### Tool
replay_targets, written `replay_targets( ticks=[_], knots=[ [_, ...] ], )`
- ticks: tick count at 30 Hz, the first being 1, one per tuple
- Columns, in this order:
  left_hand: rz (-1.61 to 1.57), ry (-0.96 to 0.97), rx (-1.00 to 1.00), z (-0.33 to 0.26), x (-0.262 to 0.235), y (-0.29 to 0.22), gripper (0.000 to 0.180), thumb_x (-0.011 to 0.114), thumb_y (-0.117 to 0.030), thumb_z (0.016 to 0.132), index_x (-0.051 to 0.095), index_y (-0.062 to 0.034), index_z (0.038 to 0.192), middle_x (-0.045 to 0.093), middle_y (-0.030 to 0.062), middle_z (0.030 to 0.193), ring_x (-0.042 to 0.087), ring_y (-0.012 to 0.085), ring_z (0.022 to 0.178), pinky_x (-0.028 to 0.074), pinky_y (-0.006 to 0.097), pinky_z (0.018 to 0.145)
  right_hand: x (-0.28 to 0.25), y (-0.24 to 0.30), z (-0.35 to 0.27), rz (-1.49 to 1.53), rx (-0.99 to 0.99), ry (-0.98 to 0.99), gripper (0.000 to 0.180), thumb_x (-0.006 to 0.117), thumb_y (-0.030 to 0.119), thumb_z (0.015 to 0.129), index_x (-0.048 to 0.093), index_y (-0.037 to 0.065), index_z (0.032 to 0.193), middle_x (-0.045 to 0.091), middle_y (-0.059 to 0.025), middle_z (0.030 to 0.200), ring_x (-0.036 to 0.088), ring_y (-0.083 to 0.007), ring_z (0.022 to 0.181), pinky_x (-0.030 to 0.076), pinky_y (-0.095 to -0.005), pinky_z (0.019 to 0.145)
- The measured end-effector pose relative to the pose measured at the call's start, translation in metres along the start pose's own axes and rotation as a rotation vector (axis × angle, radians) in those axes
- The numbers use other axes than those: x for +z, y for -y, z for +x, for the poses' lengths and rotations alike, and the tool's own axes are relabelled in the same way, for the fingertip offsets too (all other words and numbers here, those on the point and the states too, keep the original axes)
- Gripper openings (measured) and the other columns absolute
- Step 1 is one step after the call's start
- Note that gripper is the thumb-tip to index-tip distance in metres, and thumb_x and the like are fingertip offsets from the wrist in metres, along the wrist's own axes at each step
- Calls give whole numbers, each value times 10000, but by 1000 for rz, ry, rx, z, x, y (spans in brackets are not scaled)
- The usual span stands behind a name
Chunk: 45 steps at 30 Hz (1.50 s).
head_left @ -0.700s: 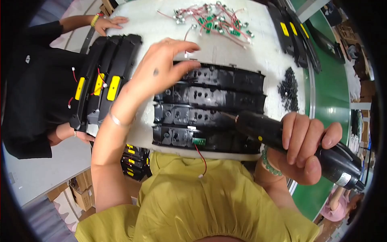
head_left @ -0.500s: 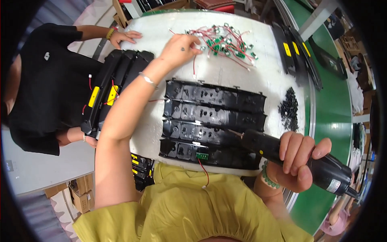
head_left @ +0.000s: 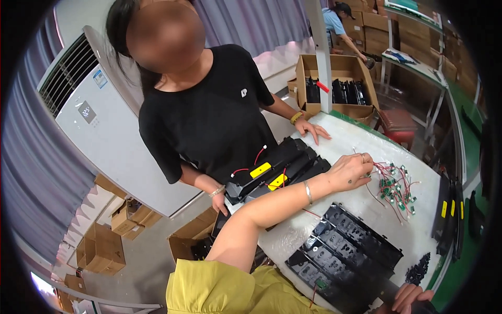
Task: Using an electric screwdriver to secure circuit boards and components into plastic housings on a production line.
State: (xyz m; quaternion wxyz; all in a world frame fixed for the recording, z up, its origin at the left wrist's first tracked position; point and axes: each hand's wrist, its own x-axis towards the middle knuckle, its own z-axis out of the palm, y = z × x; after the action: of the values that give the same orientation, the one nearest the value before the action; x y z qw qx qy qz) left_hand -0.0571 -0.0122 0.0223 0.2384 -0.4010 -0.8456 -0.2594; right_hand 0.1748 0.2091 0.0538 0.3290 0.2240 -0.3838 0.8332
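Observation:
My left hand (head_left: 351, 171) reaches across the white worktop with its fingers pinched together at the left edge of a heap of small green circuit boards with red wires (head_left: 395, 191). What sits between the fingertips is hidden. My right hand (head_left: 412, 299), low at the right, is wrapped round a black electric screwdriver (head_left: 386, 293), which is dark and partly cut off by the picture's edge. Between my hands lie several long black plastic housings (head_left: 349, 242) side by side, hollow side up. The nearest one holds a green circuit board (head_left: 320, 284) with a red wire hanging off.
Across the corner a person in black (head_left: 209, 112) rests both hands beside a stack of black housings with yellow labels (head_left: 277, 181). Small black screws (head_left: 418, 268) lie heaped at right. More black housings (head_left: 448, 209) line the right edge. Behind stands an open carton (head_left: 334, 83).
The view has swung up and left, bringing in the person opposite, a white cabinet and cartons. My left hand stays at the wired boards, and my right hand keeps hold of the electric screwdriver.

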Motion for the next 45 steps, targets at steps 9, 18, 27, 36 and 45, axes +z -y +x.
replay_targets(
  ticks=[9,18,27,36,45],
  knots=[
    [-388,42,-143,-12,-45,-27,216,715,-110,689,528,-7,710,541,84,611,543,208,540,424,300,515,1,-7,2,5,-3,-23,232,516,24,744,502,23,976,384,-20,558,349,-104,473,297,-238,494],
    [-624,107,-359,-43,-57,-44,173,726,-88,715,583,-6,767,592,22,641,549,60,590,446,208,537,-5,-7,1,12,14,0,251,504,13,752,520,15,1003,387,-22,569,347,-110,478,293,-236,496],
    [-714,190,-440,-69,-75,-59,180,732,-96,719,610,-8,816,627,12,715,563,37,641,455,188,560,-6,-7,0,-9,3,-24,248,503,16,743,518,11,991,390,-32,577,342,-111,472,296,-227,483],
    [-1033,222,-525,-94,-75,-81,110,687,-30,750,602,6,811,648,22,739,586,41,688,476,179,617,-6,-8,1,-25,-7,-37,230,500,9,741,510,11,971,369,-28,557,338,-111,472,294,-231,483],
    [-1218,296,-464,-110,-91,-105,173,672,-19,765,618,9,927,644,96,899,622,128,788,507,249,713,-7,-11,2,-7,18,-32,221,516,6,750,503,13,971,360,-26,549,337,-111,473,293,-236,483]
  ],
)
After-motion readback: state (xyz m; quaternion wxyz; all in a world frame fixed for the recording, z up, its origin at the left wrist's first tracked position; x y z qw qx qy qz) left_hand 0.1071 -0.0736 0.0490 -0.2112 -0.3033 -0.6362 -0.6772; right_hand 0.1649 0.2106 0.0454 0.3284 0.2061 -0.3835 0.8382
